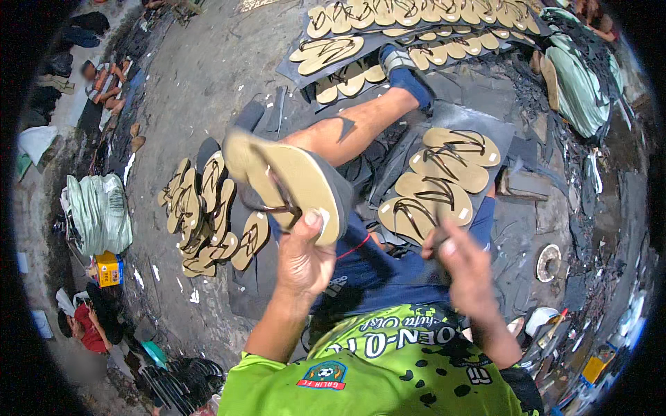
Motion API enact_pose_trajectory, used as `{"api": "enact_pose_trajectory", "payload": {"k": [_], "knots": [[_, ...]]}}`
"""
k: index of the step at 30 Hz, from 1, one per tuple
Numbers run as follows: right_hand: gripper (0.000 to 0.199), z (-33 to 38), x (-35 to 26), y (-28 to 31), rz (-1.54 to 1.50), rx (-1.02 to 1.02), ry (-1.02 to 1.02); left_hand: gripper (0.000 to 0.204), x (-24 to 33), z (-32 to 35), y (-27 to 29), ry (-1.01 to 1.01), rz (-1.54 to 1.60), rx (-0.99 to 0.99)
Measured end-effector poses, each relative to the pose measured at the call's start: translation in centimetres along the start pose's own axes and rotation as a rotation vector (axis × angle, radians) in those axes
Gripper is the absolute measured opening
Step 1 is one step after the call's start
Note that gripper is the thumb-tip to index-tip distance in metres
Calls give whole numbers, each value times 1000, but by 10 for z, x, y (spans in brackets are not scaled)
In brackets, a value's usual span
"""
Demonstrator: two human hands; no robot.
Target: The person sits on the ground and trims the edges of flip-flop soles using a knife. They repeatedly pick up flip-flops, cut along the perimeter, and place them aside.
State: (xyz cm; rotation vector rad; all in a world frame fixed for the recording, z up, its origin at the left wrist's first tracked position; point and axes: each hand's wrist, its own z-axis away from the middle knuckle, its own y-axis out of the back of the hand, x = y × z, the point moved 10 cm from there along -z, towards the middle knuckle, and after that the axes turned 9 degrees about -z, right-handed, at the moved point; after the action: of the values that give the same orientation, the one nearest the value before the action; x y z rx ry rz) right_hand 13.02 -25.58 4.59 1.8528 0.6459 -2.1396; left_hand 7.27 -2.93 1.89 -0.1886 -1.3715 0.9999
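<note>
My left hand (302, 260) grips a tan flip-flop (305, 177) by its heel end, thumb on the footbed near a small white label. It has a dark brown strap and a dark sole sheet showing along its right edge; the far end is blurred. My right hand (463, 267) is closed and smeared by motion, with a small dark thing (440, 239) at its fingers that I cannot make out. Just beyond that hand, several tan flip-flops (431, 197) with brown straps lie on a dark sheet (454, 114) over my leg.
Left of my knee lies a heap of flip-flops (186, 208). Rows of finished-looking flip-flops (423, 14) line dark sheets at the back. Pale green sacks (100, 215) stand at both sides. A round white ring (549, 263) lies at right. Other people (107, 83) sit at far left.
</note>
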Motion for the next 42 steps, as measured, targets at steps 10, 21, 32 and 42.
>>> {"api": "enact_pose_trajectory", "payload": {"k": [10,21,32,42], "knots": [[51,44,-5,-4,698,104,440,24,-45,0,-56,197,336,112],[54,8,-45,-19,723,28,343,28,-56,28,-45,177,191,58],[45,-7,-28,-23,589,-100,123,31,-77,53,-27,268,2,-30],[47,-36,-19,-36,705,-133,131,70,-96,76,6,433,-215,-89]]}}
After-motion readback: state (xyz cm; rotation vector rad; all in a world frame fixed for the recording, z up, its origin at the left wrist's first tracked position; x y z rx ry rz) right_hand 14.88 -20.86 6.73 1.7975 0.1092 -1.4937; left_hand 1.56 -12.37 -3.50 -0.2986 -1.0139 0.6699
